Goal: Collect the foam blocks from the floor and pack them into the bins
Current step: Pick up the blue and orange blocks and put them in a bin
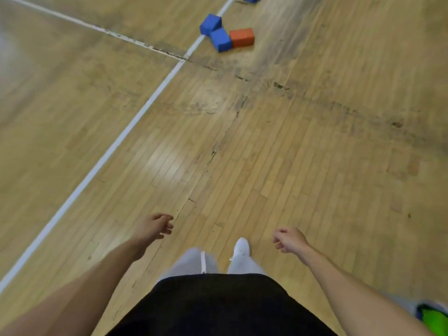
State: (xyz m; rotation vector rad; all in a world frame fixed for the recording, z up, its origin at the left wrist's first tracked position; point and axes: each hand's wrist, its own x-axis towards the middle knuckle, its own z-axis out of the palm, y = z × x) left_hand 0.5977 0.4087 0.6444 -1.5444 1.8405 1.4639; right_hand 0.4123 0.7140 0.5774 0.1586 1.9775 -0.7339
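Bright, even indoor light; soft sheen on wood floor near centre. Motion blur toward 12 and 9 o'clock edges. Wide-angle bending of white line.

I wear a loose black fabric top over pale grey trousers, with a thin white stripe down the left leg. One white lace-up trainer shows. My arms are bare down to the left hand and right hand.

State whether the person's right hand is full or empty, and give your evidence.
Empty: the right hand hangs loosely curled around nothing; the blocks lie on the floor far ahead.
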